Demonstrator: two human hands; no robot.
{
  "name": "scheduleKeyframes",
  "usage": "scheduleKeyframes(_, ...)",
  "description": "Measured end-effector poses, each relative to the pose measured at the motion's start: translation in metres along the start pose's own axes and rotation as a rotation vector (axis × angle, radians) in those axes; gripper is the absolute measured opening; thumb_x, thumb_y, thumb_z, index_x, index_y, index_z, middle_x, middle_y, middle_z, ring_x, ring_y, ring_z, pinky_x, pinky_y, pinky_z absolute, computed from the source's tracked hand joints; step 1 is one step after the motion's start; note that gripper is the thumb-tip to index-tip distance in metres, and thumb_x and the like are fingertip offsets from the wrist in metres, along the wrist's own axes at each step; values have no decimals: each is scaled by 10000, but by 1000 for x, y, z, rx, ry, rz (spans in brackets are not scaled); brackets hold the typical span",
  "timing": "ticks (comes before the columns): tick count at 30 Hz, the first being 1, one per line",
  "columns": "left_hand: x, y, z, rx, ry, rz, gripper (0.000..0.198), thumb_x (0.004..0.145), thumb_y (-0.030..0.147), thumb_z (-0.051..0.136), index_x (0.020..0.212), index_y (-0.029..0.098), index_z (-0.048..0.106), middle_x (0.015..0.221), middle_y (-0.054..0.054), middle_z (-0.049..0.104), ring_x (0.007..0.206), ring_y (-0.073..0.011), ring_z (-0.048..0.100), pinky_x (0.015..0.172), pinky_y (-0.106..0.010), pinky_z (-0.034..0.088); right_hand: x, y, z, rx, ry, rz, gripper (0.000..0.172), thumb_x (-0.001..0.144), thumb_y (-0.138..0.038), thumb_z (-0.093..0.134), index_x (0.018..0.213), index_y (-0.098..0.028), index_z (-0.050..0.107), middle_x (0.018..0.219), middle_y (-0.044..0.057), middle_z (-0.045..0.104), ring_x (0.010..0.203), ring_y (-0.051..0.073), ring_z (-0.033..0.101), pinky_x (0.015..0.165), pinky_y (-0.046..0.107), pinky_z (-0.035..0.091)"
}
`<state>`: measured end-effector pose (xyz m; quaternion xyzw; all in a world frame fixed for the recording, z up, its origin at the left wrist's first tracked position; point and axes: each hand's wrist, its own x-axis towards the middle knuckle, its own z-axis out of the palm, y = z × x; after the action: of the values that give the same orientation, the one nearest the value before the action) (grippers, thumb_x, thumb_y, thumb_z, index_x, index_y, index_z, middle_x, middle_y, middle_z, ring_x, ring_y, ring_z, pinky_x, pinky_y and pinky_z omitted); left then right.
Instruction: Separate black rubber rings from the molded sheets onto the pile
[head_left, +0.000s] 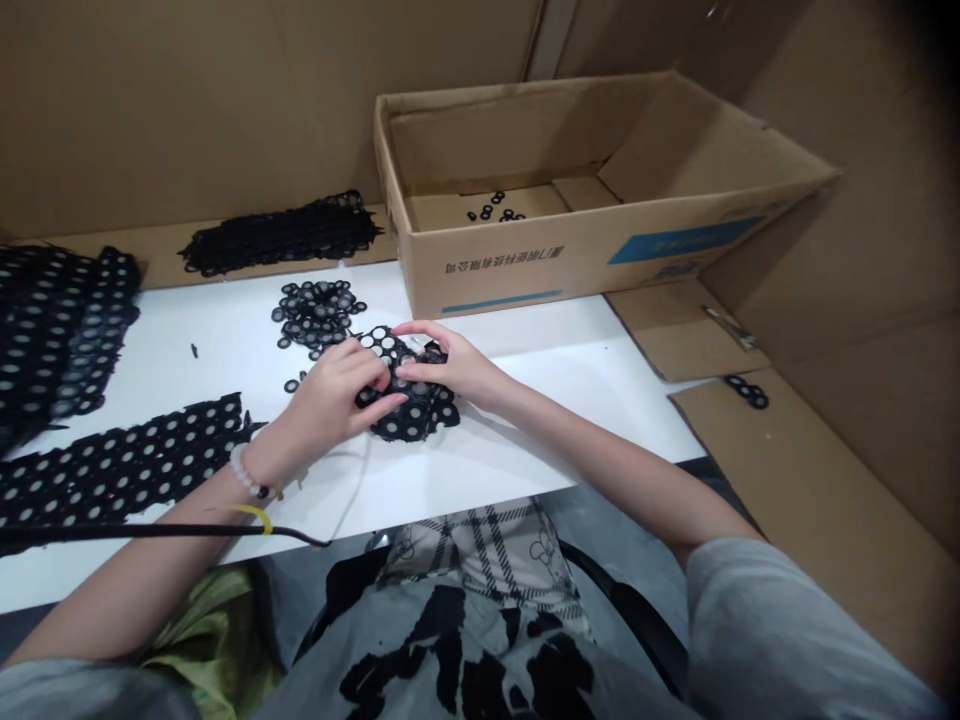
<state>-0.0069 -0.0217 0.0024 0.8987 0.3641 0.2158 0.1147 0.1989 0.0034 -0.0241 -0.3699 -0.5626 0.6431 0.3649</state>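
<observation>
Above the white table (536, 375), a bunched black sheet (424, 422) punched with round holes is gripped between both hands, close to the table's middle. The left hand (330, 400) is curled over its near side, and a bead bracelet (244, 470) is worn on that wrist. The right hand (446, 365) is closed on its far side, with the fingers bent inward toward the left hand. Both hands are pinching the sheet, though the exact hold is partly hidden by the fingers and folds.

Just beyond the hands, a heap of loose black rings (315, 312) is spread on the table. To the left, a long holed strip (112, 465) and a larger holed sheet (60, 330) are laid out, and a dark stack (281, 235) rests on flattened cardboard (135, 260) behind them. Farther right stands an open carton (607, 240), with a few rings (491, 207) lying on its floor. Another small cluster of rings (746, 392) is seen on cardboard (810, 470) to the right.
</observation>
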Motion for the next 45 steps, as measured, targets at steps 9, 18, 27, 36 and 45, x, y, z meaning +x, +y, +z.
scheduleKeyframes(9, -1, -2, 1, 168, 56, 26, 216, 898, 300, 529, 723, 216, 435, 715, -40, 530, 762, -222, 435, 700, -378, 406, -1, -6, -3, 52, -135, -55, 747, 614, -218, 819, 1293, -258, 511, 1198, 29, 581, 866, 135, 594, 937, 367, 513)
scheduleKeyframes(18, 1, -1, 0, 42, -62, 58, 306, 928, 381, 523, 702, 217, 400, 696, -27, 494, 756, -211, 439, 681, -350, 405, -2, -7, -2, 4, -185, -67, 771, 649, -221, 791, 1348, -258, 467, 1216, 32, 573, 805, 116, 573, 865, 329, 533)
scheduleKeyframes(27, -32, 46, 1, 94, 170, 68, 289, 878, 369, 601, 1083, 167, 574, 997, -87, 667, 939, -243, 557, 883, -420, 435, 11, 9, -10, -110, -45, -157, 674, 673, -272, 764, 1290, -217, 497, 1141, 35, 595, 870, 148, 585, 969, 404, 473)
scheduleKeyframes(36, -90, 65, 48, 255, -315, 107, 611, 903, 201, 517, 1490, 249, 359, 1564, -24, 380, 1429, -293, 323, 1129, -475, 274, 15, 17, -9, -87, -74, -174, 669, 681, -298, 777, 1286, -205, 509, 1014, 27, 620, 899, 171, 592, 944, 394, 478)
scheduleKeyframes(45, -78, 60, 38, 254, -216, 230, 509, 914, 360, 571, 1393, 212, 484, 1418, -72, 565, 1281, -312, 501, 1009, -465, 415, 13, 14, -7, -18, -16, -93, 676, 614, -272, 819, 1234, -187, 560, 834, -14, 619, 825, 162, 603, 939, 394, 477)
